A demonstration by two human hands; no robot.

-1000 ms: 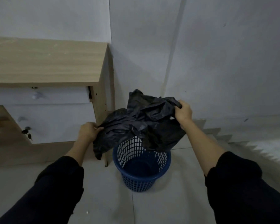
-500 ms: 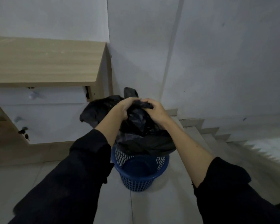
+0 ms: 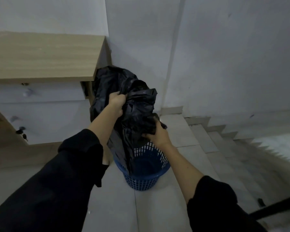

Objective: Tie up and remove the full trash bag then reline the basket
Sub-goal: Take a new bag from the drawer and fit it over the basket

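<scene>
A crumpled black trash bag [image 3: 137, 113] hangs above a blue mesh basket [image 3: 146, 180] that stands on the tiled floor. My left hand [image 3: 117, 102] grips a bunch of the bag near its top. My right hand [image 3: 156, 134] grips the bag lower down, just above the basket's far rim. The bag's lower end dips into the basket on the left side. The basket's blue bottom shows bare beside the bag.
A wooden desk [image 3: 45, 56] with white drawer fronts stands to the left, close to the bag. White walls meet in a corner behind. Tiled steps [image 3: 213, 139] run down to the right of the basket. A dark strap [image 3: 274, 210] crosses the lower right.
My hands, together at the bag's top half a second ago, have parted: the left stays high, the right has dropped to just above the basket. The bag now hangs long, reaching into the basket.
</scene>
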